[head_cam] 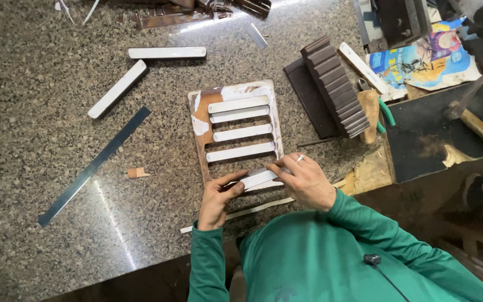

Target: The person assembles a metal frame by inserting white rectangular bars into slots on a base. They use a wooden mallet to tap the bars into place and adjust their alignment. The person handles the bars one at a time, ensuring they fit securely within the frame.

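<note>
Both hands meet at the near edge of a brown frame point(199, 131) that lies flat on the speckled stone table point(40, 84). Between them they hold one white strip point(258, 179). The left hand point(218, 198) pinches its left end between thumb and fingers, and the right hand point(303, 179), which wears a ring, pinches its right end with fingers bent over it. Neither hand is spread open.

The strip lies directly between the two hands, so both are equally near to it. Its long axis goes from left to right, with the right end a little farther away, almost parallel to the four white slats point(241, 127) already sitting in the frame. The strip is at the near end of this row, just beside the nearest slat and over the lowest part of the frame. I cannot tell if it already touches the frame or is held slightly above it.

To the left, well apart from the hands, lie a long metal ruler point(93, 166) and two more white bars point(117, 89). To the right of the frame stands a dark ribbed block point(334, 84), and farther right a green-handled tool point(387, 114). A thin pale stick point(252, 211) lies near the table edge, under the wrists.
</note>
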